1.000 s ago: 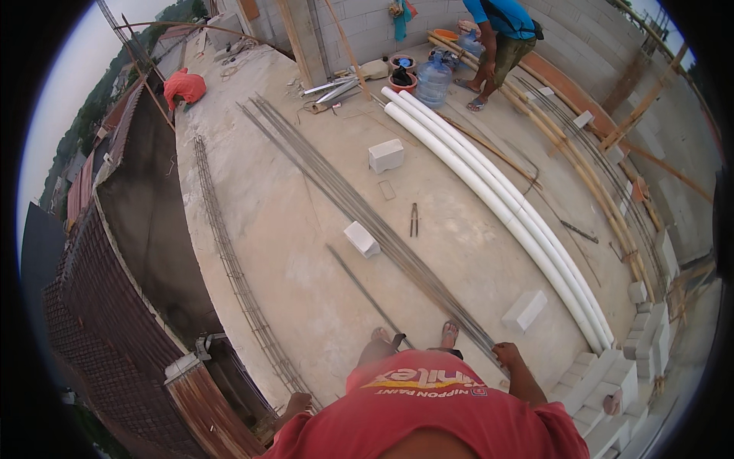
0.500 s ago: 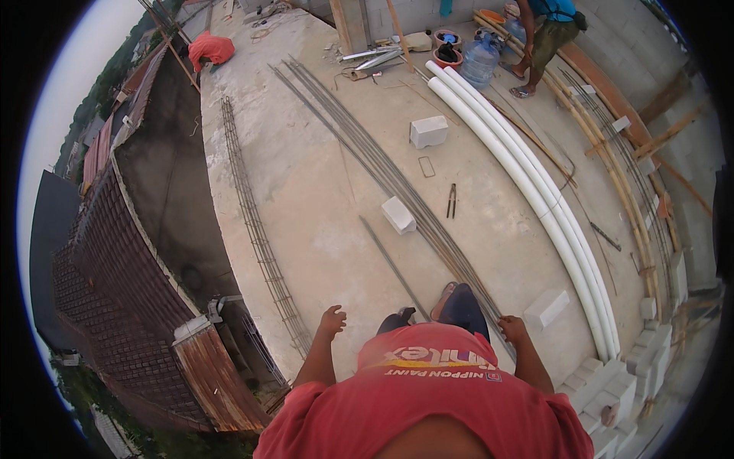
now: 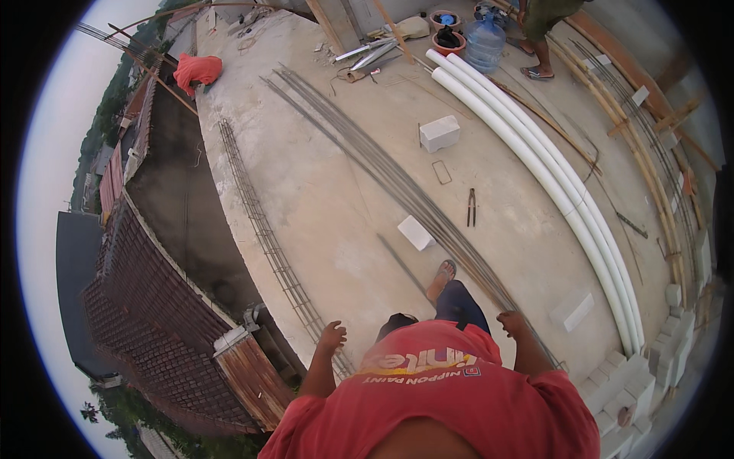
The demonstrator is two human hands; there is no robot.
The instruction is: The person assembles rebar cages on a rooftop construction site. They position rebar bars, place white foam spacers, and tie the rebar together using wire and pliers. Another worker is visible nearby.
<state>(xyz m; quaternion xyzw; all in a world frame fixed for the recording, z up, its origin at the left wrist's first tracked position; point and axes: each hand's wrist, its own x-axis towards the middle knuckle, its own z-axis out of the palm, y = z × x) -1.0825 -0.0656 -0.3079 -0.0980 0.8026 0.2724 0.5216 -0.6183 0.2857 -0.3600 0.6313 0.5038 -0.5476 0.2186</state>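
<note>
My left hand (image 3: 332, 337) hangs low at my side with its fingers loosely apart, holding nothing I can see. Nearest to it runs a long rebar cage (image 3: 265, 237) lying along the slab. On the other side my right hand (image 3: 511, 323) hangs with fingers slightly bent and seemingly nothing in them. Below it in view passes a bundle of long steel rods (image 3: 461, 249). My sandalled foot (image 3: 441, 279) is forward, left of that bundle. Ahead lie a white block (image 3: 415, 232), a single rod (image 3: 401, 260) and long-handled pincers (image 3: 472, 208).
Long white pipes (image 3: 596, 222) curve along the right. Another white block (image 3: 440, 133) and a bent wire stirrup (image 3: 441, 173) lie ahead. The slab ends at the left above tiled roofs (image 3: 164, 321). A person's legs (image 3: 539, 53) stand far right beside a water jug (image 3: 484, 46).
The ground and the things on it have shifted in view as I step. My foot has come forward into sight. Both hands still hang at my sides.
</note>
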